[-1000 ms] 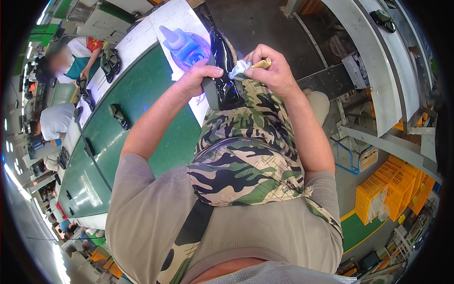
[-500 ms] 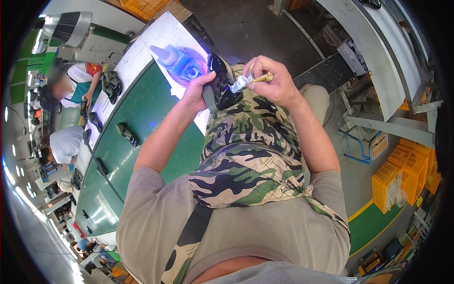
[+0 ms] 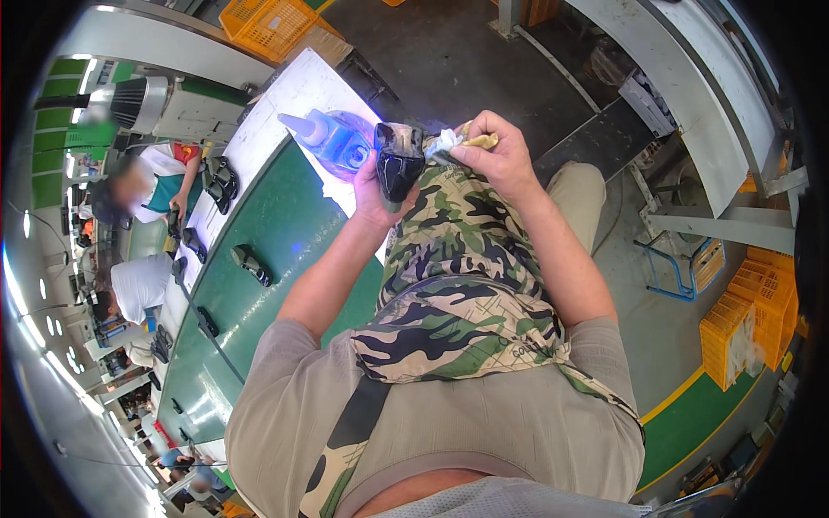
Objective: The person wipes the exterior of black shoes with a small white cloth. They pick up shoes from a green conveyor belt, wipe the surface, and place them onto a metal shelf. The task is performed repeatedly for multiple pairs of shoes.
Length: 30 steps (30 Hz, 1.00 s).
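Shoe [image 3: 397,177], black, gripped by left hand [image 3: 372,197] above lap [image 3: 449,224]; pale wad [image 3: 446,141] pinched by right hand [image 3: 505,160] just rightward, apparently a wiping step, contact calling for closing the gap; blue bottle [image 3: 343,145], farther left, on white table [image 3: 308,85].

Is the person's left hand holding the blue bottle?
No, the left hand holds a glossy black shoe, not the blue bottle beside it.

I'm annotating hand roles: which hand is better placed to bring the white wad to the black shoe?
Probably the right hand: it pinches the white wad, just right of the black shoe, which the left hand holds.
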### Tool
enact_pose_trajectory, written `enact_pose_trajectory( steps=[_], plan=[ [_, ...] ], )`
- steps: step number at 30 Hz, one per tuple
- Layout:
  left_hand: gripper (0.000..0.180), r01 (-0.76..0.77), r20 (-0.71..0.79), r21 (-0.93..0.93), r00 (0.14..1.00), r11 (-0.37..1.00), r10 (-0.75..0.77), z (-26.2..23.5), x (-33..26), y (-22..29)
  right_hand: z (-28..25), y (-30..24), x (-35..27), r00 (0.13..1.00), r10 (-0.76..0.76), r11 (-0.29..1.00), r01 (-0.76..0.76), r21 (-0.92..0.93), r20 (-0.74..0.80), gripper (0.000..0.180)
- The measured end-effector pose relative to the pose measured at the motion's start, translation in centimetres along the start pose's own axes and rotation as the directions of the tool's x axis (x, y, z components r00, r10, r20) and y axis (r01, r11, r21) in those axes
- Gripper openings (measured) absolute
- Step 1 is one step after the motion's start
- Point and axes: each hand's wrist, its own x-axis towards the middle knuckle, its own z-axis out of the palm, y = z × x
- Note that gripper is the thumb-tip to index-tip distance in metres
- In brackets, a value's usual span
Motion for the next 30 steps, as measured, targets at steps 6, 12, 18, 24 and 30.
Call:
enact_pose_trajectory(
  steps=[6,12,18,24,30],
  plan=[
    [0.058,-0.21,-0.046,0.231,0.973,0.95,0.226,0.8,1.0,-0.5,-0.2,0.4,0.2,0.989,0.118,0.985,-0.105,0.139,-0.094,0.018],
    [0.053,-0.315,-0.037,0.485,0.924,0.816,0.379,2.7,2.3,-0.5,-1.7,-1.4,-0.6,0.976,0.152,0.955,-0.104,0.278,-0.158,0.017],
    [0.054,-0.376,0.105,0.699,0.896,0.609,0.432,7.3,4.7,-0.4,-4.7,-1.9,-0.8,0.955,0.167,0.798,0.016,0.603,-0.246,0.015],
    [0.052,-0.405,0.241,0.758,0.902,0.51,0.358,16.1,11.2,1.2,-11.1,5.5,-1.4,0.824,0.373,0.694,0.057,0.718,-0.427,0.015],
    [0.046,-0.283,0.212,0.599,0.958,0.749,0.192,27.6,20.0,-0.9,-14.9,11.8,-4.2,0.699,0.511,0.705,-0.008,0.709,-0.5,0.013]
  ],
)
